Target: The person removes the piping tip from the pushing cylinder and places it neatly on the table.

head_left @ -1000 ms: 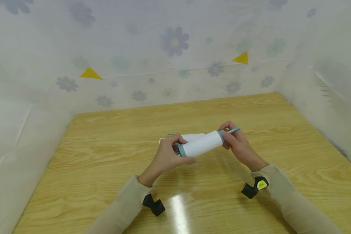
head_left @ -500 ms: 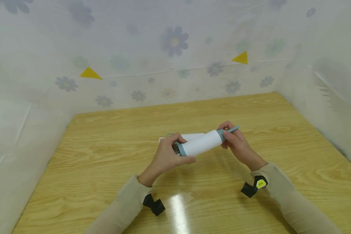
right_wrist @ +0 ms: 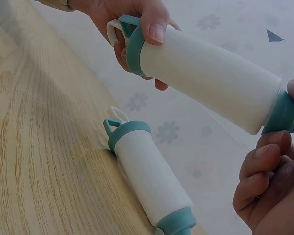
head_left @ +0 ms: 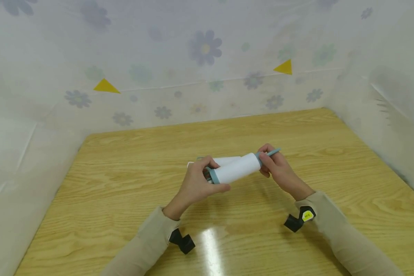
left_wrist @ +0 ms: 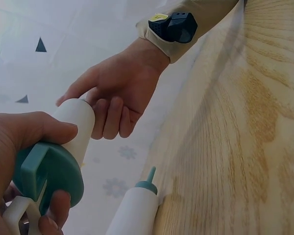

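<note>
Above the table, tilted up to the right, is a white tube (head_left: 237,168) with teal end caps, like an icing syringe. My left hand (head_left: 198,180) grips its lower-left end, thumb and fingers around the teal collar (left_wrist: 56,171) and the teal and white loops. My right hand (head_left: 279,170) pinches the teal nozzle cap (right_wrist: 282,112) at the other end; its thin tip (head_left: 275,151) pokes out past the fingers. A matching white tube (right_wrist: 152,171) lies on the table just behind, partly hidden by the left hand and the held tube in the head view.
The wood-grain table (head_left: 124,214) is bordered by pale flowered sheeting (head_left: 158,76) at the back and sides. Two yellow triangles (head_left: 106,86) are on the back sheet. A black wrist camera (head_left: 182,241) sits on each sleeve.
My right hand has turned slightly at the nozzle cap, its fingers and the tip shifting a little to the left. My left hand stays nearly still around the tube's collar.
</note>
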Available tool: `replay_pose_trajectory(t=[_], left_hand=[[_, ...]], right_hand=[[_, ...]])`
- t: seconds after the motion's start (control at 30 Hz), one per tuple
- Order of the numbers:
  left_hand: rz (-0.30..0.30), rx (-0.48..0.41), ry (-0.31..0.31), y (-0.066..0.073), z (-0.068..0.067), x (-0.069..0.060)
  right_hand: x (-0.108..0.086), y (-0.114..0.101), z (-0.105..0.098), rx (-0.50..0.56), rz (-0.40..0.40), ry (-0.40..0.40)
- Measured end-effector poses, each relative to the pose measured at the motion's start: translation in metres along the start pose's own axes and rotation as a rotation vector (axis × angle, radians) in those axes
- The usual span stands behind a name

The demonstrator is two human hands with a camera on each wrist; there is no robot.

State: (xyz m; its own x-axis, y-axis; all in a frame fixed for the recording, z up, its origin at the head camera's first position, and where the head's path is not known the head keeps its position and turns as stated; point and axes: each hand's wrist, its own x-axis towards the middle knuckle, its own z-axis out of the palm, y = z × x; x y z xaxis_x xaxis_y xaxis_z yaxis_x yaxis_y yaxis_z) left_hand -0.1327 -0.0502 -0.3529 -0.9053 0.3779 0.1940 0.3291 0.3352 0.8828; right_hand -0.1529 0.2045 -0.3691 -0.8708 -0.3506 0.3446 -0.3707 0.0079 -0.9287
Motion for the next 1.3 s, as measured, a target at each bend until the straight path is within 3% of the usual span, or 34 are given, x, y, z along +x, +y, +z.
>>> replay_pose_trajectory(t=[0.23, 0.6, 0.83, 1.03, 1.3], left_hand=[[-0.018, 0.007, -0.002, 0.0001, -0.0005, 0.0002], [-0.082, -0.025, -0.039, 0.0009, -0.0024, 0.0016], [-0.034, 0.003, -0.036, 0.0017, -0.0020, 0.0012], [0.027, 0.067, 0.005, 0.0021, 0.0004, -0.0002], [0.055, 0.118, 0.029, 0.0012, 0.0014, -0.0010]], right_hand=[[-0.0007, -0.0030, 0.0000, 0.006, 0.035, 0.000], [-0.0008, -0.0025, -0.0007, 0.094, -0.026, -0.046], [-0.0001, -0.0019, -0.0018, 0.123, -0.017, -0.047], [0.0001, 0.0007, -0.0049, 0.070, 0.019, -0.055], [0.0009, 0.0004, -0.0032, -0.053, 0.027, -0.076]])
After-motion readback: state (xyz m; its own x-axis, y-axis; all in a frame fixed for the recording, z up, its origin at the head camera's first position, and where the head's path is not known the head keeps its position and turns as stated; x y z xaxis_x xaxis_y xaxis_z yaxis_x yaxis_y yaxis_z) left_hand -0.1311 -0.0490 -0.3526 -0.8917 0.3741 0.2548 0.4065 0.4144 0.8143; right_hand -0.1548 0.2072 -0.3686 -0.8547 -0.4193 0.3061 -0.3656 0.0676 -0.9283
